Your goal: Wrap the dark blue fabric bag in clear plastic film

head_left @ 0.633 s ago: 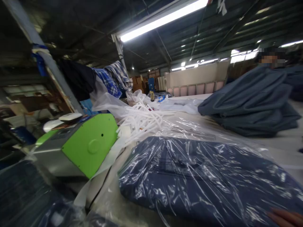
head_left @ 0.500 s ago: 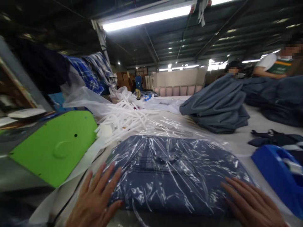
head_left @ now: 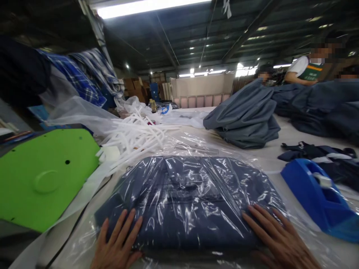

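A folded dark blue garment (head_left: 179, 209) lies inside a clear plastic bag (head_left: 196, 149) on the table in front of me. My left hand (head_left: 117, 239) rests flat on the bag's near left part, fingers spread. On the near right part lies my right hand (head_left: 277, 231), its fingers stretched out over the plastic and its thumb partly hidden low in the view. Neither hand grips anything. The far end of the bag stretches flat beyond the garment, with a printed strip on it.
Left stands a green-sided machine (head_left: 47, 179), with a pile of white strips (head_left: 134, 130) beyond it. A blue tape dispenser (head_left: 316, 198) sits at right. Further back are a heap of dark grey fabric (head_left: 246, 116), dark strapped items (head_left: 322, 153) and co-workers.
My view has shifted right and downward. My left hand has come onto the bagged garment from its left edge, and my right hand has moved slightly inward over the plastic.
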